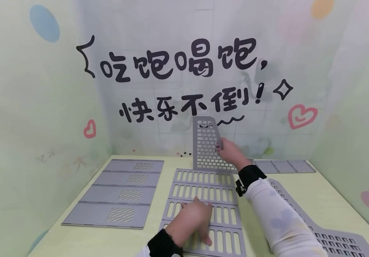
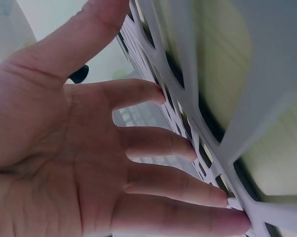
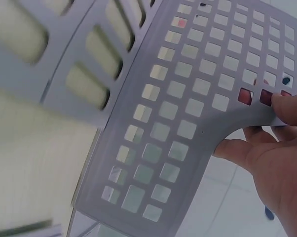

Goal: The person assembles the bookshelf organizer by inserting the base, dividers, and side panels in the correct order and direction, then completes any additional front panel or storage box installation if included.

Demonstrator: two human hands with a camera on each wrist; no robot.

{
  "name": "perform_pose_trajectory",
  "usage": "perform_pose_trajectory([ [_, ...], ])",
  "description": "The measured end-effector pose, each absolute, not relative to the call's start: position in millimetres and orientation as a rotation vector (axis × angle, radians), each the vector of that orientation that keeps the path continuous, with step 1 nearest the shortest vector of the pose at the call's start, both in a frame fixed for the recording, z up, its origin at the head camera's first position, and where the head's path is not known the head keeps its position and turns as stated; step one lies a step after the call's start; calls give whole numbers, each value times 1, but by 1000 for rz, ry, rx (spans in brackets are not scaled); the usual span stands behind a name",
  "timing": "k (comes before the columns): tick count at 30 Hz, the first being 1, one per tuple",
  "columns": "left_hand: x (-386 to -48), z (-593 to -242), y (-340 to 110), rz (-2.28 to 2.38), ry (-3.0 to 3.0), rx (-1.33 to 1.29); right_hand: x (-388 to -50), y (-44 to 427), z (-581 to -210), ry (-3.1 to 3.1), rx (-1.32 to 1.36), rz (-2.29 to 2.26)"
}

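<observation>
My right hand (image 1: 234,153) holds a grey panel (image 1: 205,146) with rows of small square holes by its curved edge. The panel stands upright across the far end of a slotted grey panel (image 1: 224,204) lying on the table. In the right wrist view, thumb and fingers pinch the perforated panel (image 3: 215,118) from both faces; its lower edge sits close to the slotted panel's end. My left hand (image 1: 192,217) rests on the slotted panel with fingers spread. In the left wrist view, its fingertips (image 2: 217,197) touch the slotted surface.
Left on the table (image 1: 158,207) lies a flat grey panel (image 1: 107,192) of several sections with slanted cuts. A similar perforated grey panel (image 1: 313,223) with a curved edge lies at right, partly behind my right sleeve. Another sectioned panel (image 1: 284,166) lies at the back right, before a printed wall.
</observation>
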State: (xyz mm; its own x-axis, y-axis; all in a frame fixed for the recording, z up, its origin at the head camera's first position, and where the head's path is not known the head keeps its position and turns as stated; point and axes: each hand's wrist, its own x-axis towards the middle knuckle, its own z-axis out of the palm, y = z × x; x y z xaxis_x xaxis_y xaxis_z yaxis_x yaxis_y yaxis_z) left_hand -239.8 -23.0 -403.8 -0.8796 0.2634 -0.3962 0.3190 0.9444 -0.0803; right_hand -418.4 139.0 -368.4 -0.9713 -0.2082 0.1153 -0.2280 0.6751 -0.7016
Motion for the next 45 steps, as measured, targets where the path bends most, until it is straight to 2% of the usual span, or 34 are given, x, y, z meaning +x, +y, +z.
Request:
perform_pose_trajectory([
  [11,-235,-405,-18,-230,2702,424,-422,82,-374,-2826,438,1225],
  [35,-231,-407,-22,-212,2729,437,-422,55,-383,-2686,439,1452],
  [40,-232,-405,-19,-217,2747,418,-411,57,-381,-2673,491,1407],
  [45,-234,-401,-19,-177,2736,409,-373,61,-363,-2647,553,1392],
])
